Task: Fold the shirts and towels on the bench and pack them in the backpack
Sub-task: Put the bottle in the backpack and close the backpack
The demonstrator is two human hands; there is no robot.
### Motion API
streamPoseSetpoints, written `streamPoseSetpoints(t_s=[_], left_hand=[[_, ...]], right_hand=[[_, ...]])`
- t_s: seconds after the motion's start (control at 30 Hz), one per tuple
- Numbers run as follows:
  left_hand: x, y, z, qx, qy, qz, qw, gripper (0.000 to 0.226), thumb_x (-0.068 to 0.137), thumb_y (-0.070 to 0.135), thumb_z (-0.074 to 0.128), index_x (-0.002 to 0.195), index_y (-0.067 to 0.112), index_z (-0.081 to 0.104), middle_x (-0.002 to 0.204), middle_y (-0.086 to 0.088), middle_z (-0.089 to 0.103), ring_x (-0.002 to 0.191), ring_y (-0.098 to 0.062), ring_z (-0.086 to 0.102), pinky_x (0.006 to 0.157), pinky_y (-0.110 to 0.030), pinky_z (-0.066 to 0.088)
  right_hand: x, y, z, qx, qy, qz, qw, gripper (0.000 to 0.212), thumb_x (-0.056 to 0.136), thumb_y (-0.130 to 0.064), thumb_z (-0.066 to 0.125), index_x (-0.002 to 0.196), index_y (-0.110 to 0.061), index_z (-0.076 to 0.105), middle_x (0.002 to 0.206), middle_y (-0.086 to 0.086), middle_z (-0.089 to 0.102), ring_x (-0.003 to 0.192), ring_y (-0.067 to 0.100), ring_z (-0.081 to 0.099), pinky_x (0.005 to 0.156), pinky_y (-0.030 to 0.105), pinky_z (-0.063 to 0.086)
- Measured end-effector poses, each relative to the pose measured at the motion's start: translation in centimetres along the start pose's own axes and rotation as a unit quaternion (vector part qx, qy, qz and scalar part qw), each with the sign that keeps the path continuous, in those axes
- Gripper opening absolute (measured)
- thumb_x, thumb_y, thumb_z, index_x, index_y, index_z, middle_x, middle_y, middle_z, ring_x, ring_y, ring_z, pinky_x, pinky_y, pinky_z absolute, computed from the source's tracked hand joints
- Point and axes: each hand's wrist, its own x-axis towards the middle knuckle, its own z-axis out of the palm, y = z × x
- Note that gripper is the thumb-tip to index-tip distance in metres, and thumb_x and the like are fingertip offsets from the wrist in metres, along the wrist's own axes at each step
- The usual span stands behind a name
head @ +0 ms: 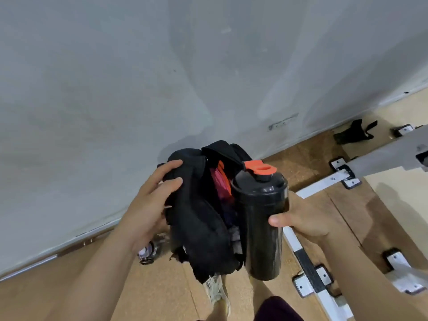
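We record the open backpack (199,218) held above the floor (92,286), red cloth (221,181) inside, the left hand (150,205) gripping its left side, the right hand (308,220) clasping a black bottle (259,228) against its right side.

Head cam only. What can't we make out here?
Head view only:
- backpack contents: just pink-orange fabric shows; flap and bottle hide the rest.
- right hand: fingers behind the bottle.
- white metal frame: cut by right edge.
- small floor object: blurred, partly behind left hand.
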Motion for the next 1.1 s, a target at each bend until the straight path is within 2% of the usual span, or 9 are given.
streamPoseSetpoints(t_s=[0.1, 0.2, 0.37, 0.5, 0.57, 0.63, 0.73, 0.83, 1.1], left_hand=[[-2.6, 1.3, -0.9, 0.01, -0.124, 0.048, 0.991, 0.052, 0.092, -0.009, 0.036, 0.117, 0.023, 0.068, 0.111, -0.005, 0.068, 0.105, -0.017, 0.063, 0.091, -0.028, 0.051], [-2.8, 0.8, -1.1, 0.297, -0.199, 0.166, 0.919, 0.079, 0.084, -0.02, 0.045, 0.135, 0.04, 0.05, 0.127, 0.009, 0.051, 0.119, -0.005, 0.051, 0.1, -0.02, 0.045], [1.3, 1.5, 0.3, 0.782, -0.089, 0.378, 0.487, 0.103, 0.069, 0.023, 0.08, 0.148, 0.05, 0.019, 0.116, -0.004, 0.041, 0.105, -0.024, 0.041, 0.084, -0.036, 0.039], [4.9, 3.2, 3.8, 0.806, -0.232, 0.418, 0.35, 0.069, 0.079, 0.035, 0.073, 0.139, 0.047, 0.039, 0.154, 0.001, 0.031, 0.143, -0.028, 0.023, 0.114, -0.048, 0.02], [5.4, 3.3, 5.2, 0.789, -0.299, 0.396, 0.362, 0.017, 0.09, 0.022, 0.055, 0.103, 0.031, 0.06, 0.116, 0.005, 0.059, 0.119, -0.025, 0.051, 0.102, -0.043, 0.039], [5.7, 3.9, 5.5, 0.788, -0.286, 0.386, 0.386, 0.013, 0.089, 0.019, 0.052, 0.08, 0.028, 0.049, 0.087, 0.005, 0.057, 0.094, -0.025, 0.058, 0.078, -0.036, 0.047], [5.6, 5.0, 4.6, 0.806, -0.249, 0.351, 0.408, 0.015, 0.088, 0.029, 0.061, 0.101, 0.023, 0.061, 0.103, 0.002, 0.063, 0.102, -0.024, 0.058, 0.073, -0.028, 0.039], [4.6, 5.7, 2.3, 0.792, -0.221, 0.308, 0.478, 0.033, 0.086, 0.042, 0.065, 0.11, 0.019, 0.062, 0.108, 0.002, 0.065, 0.104, -0.023, 0.058, 0.077, -0.031, 0.038], [-4.6, 8.8, -2.7, 0.699, -0.027, 0.341, 0.628, 0.029, 0.092, 0.047, 0.056, 0.105, 0.021, 0.061, 0.088, 0.001, 0.067, 0.09, -0.025, 0.062, 0.073, -0.032, 0.043]], right_hand=[[-1.0, -1.3, 2.1, -0.021, -0.04, -0.015, 0.999, 0.087, 0.059, -0.048, 0.087, 0.132, -0.014, 0.054, 0.132, 0.014, 0.06, 0.124, 0.03, 0.056, 0.104, 0.043, 0.046], [-2.0, -1.9, 3.4, -0.009, -0.068, -0.021, 0.997, 0.091, 0.058, -0.051, 0.087, 0.132, -0.008, 0.052, 0.129, 0.017, 0.061, 0.121, 0.033, 0.057, 0.097, 0.037, 0.05], [-2.4, -1.9, 5.0, -0.069, -0.119, -0.033, 0.99, 0.085, 0.067, -0.041, 0.084, 0.135, -0.003, 0.047, 0.134, 0.02, 0.055, 0.126, 0.037, 0.051, 0.108, 0.05, 0.039], [-2.2, -2.4, 5.8, -0.133, -0.152, -0.038, 0.979, 0.069, 0.07, -0.016, 0.078, 0.132, -0.008, 0.049, 0.131, 0.014, 0.059, 0.124, 0.033, 0.054, 0.109, 0.056, 0.036], [-2.3, -2.7, 5.5, -0.159, -0.143, -0.022, 0.977, 0.067, 0.07, -0.016, 0.08, 0.131, -0.015, 0.052, 0.129, 0.007, 0.061, 0.121, 0.026, 0.056, 0.108, 0.052, 0.039], [-2.9, -2.9, 5.0, -0.192, -0.097, -0.023, 0.976, 0.073, 0.066, -0.023, 0.085, 0.131, -0.027, 0.052, 0.129, -0.006, 0.061, 0.122, 0.014, 0.055, 0.108, 0.045, 0.04], [-4.5, -2.7, 4.6, -0.303, 0.018, -0.048, 0.952, 0.09, 0.057, -0.04, 0.09, 0.134, -0.044, 0.044, 0.138, -0.027, 0.042, 0.132, -0.006, 0.033, 0.112, 0.021, 0.025], [-6.1, -1.5, 5.8, -0.422, 0.089, -0.058, 0.9, 0.105, 0.046, -0.068, 0.079, 0.139, -0.046, 0.036, 0.152, -0.021, 0.016, 0.14, 0.001, 0.007, 0.114, 0.031, 0.017], [-8.7, -1.7, 10.4, -0.196, 0.38, -0.116, 0.897, 0.071, 0.059, -0.043, 0.087, 0.118, -0.041, 0.049, 0.105, -0.03, 0.058, 0.097, -0.01, 0.055, 0.075, 0.012, 0.04]])
